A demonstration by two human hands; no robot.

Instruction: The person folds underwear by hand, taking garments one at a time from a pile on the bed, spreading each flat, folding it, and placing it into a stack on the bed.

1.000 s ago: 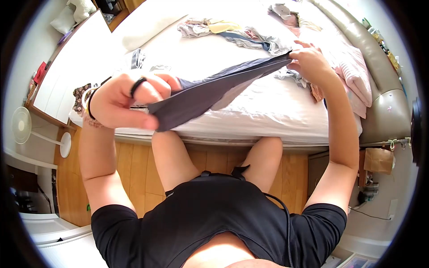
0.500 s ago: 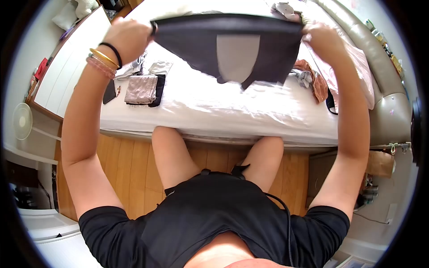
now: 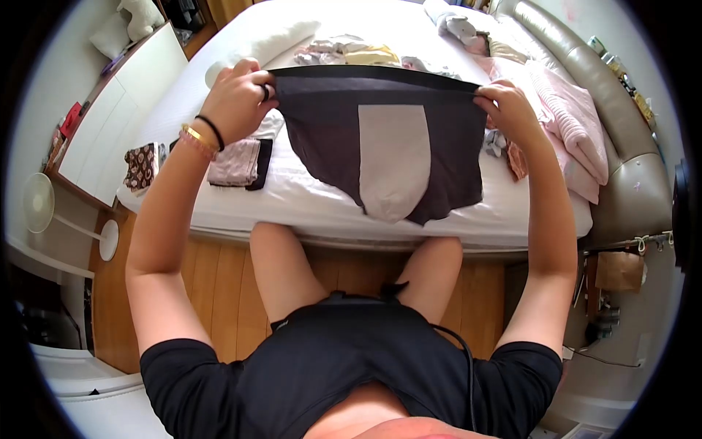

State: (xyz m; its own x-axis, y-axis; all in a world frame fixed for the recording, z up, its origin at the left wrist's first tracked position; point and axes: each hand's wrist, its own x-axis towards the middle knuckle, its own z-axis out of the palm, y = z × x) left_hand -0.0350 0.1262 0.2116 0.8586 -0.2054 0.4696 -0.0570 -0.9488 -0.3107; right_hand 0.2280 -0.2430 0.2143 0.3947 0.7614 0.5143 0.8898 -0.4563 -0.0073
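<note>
Dark grey underpants (image 3: 322,139) with a black waistband and a pale panel in the middle hang spread out over the bed. My left hand (image 3: 240,99) pinches one end of the waistband, its fingers closed on the cloth. At the other end, my right hand (image 3: 506,106) grips the waistband between thumb and fingers. The band is stretched nearly straight between both hands, and the leg openings dangle at the bottom. Below my left forearm lies a folded pinkish-grey cloth (image 3: 232,162) on top of a black one.
The bed (image 3: 292,212) has a white sheet. Rumpled clothes (image 3: 344,51) lie further back, beside a white pillow (image 3: 274,44). A folded brown patterned cloth (image 3: 140,167) is at the left edge. Pink bedding (image 3: 574,124) sits by the headboard (image 3: 636,179). A fan (image 3: 40,203) stands left.
Both hands have come down and closer to my body with the underpants. The cloth, blurred and swung up before, now hangs lower and flatter, showing more of the pale panel.
</note>
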